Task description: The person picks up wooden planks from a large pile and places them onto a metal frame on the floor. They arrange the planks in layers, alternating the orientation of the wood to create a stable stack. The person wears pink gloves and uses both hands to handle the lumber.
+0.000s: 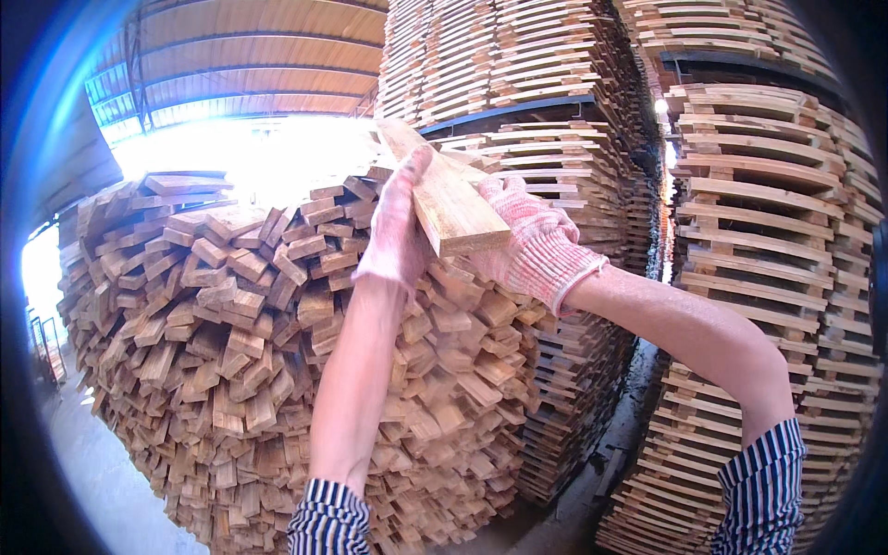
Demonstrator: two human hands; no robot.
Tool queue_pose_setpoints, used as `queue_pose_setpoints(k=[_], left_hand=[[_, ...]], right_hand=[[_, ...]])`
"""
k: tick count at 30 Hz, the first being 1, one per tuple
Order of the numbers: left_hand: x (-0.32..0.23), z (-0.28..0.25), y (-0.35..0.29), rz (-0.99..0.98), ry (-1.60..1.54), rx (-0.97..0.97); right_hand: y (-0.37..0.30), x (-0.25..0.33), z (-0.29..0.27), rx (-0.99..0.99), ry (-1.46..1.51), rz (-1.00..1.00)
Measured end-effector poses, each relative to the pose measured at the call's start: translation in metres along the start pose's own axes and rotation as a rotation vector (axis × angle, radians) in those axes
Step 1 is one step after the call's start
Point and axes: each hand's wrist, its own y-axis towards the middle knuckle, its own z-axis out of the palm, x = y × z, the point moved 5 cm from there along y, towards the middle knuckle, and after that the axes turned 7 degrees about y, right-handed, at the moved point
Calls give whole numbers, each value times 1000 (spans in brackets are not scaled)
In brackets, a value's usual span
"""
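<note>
Both hands wear pinkish-white knit gloves and grip one pale wooden board point(453, 205), held up in front of a big pile of cut boards. My left hand point(398, 222) is closed along the board's left side, with its thumb toward the top face. My right hand point(527, 231) holds the right side; its fingers are partly hidden by the board. The near end of the board points toward me, and its far end tilts away over the top of the pile. Below it, the stacked board ends point(240, 361) stick out unevenly.
Tall layered stacks of thin wooden slats point(749, 231) rise on the right, with another stack point(518, 65) behind the pile. A narrow gap point(601, 472) runs between the stacks. Grey floor point(120, 481) shows at lower left, under a metal-framed roof point(250, 60).
</note>
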Motion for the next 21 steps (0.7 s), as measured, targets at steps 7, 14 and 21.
queue_pose_setpoints(k=[7, 14, 21], left_hand=[[36, -16, 4, -304, -87, 78], [131, -21, -140, -304, 256, 24], [318, -51, -249, -513, 63, 153]], right_hand=[[-51, 6, -22, 294, 259, 130], [-84, -66, 72, 57, 1259, 564], [-314, -66, 205, -239, 1628, 846]])
